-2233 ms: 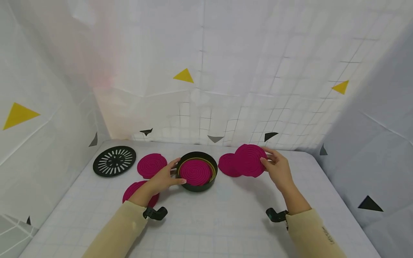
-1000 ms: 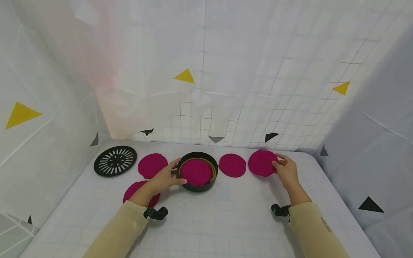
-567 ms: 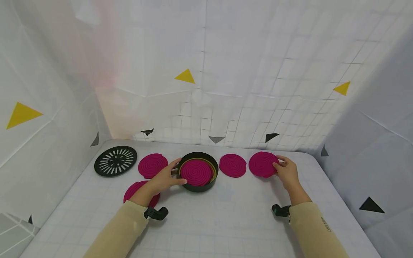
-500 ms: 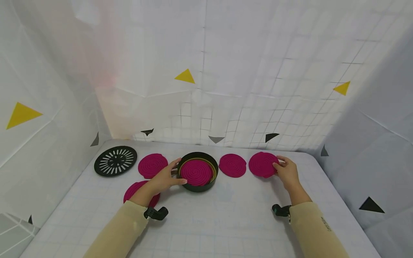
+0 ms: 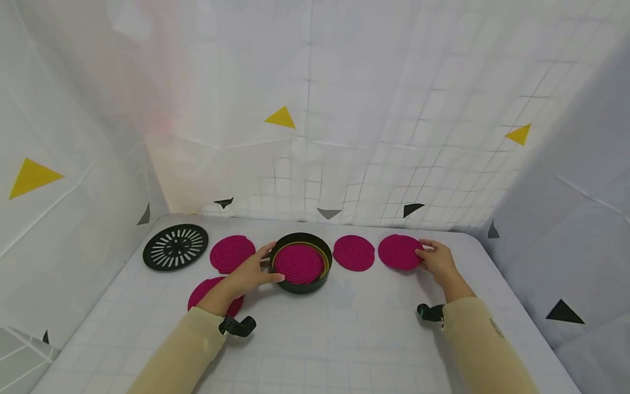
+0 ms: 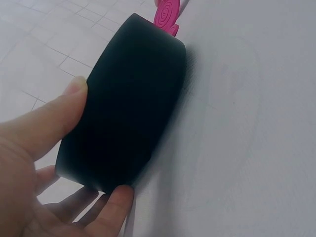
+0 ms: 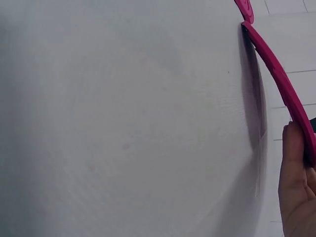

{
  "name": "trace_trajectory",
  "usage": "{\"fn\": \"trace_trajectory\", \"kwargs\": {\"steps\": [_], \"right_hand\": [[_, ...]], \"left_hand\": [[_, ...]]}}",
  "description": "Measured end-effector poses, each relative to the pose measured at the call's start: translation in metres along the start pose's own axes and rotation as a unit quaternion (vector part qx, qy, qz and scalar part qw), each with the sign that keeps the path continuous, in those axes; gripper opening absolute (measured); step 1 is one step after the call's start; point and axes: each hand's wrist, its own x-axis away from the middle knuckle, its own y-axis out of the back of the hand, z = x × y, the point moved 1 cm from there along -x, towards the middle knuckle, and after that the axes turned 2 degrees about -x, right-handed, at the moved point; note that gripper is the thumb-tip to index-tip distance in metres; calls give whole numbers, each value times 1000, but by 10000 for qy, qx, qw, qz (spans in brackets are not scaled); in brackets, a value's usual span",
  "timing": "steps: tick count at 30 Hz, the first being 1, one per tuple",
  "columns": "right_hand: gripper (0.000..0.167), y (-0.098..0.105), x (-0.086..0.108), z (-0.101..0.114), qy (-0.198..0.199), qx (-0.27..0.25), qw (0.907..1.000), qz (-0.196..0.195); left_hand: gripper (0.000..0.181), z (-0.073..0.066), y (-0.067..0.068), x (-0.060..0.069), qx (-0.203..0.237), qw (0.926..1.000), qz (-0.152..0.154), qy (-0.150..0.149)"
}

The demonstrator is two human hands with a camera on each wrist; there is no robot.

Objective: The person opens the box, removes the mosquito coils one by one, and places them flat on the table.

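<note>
My left hand (image 5: 248, 272) grips the left side of a round black coaster holder (image 5: 322, 280), thumb and fingers spread round its wall. The holder's dark outer wall (image 6: 123, 103) fills much of the left wrist view. Inside it lies a magenta spiral-ridged coaster (image 5: 298, 264), with a yellowish ring showing round that coaster. Over at the right, my right hand (image 5: 439, 264) pinches the edge of another magenta coaster (image 5: 400, 252). In the right wrist view this coaster (image 7: 279, 76) is tilted, its near edge raised and its far edge at or near the tabletop.
A magenta coaster (image 5: 354, 253) lies between the holder and my right hand. Left of the holder are another coaster (image 5: 232, 254) and one (image 5: 200, 294) partly hidden by my left forearm. A black slotted disc (image 5: 175, 247) lies far left. White sheeting (image 5: 315, 164) encloses the table.
My right hand has carried its coaster rightward, off the coaster it overlapped, and lowered it slightly towards the table. The left hand and the holder stay in place.
</note>
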Motion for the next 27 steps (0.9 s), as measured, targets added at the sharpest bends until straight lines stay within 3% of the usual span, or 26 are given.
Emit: {"fn": "trace_trajectory", "kwargs": {"steps": [27], "right_hand": [[52, 2, -6, -12, -239, 329, 9992, 42]], "left_hand": [[103, -1, 0, 1, 30, 10000, -43, 41]]}}
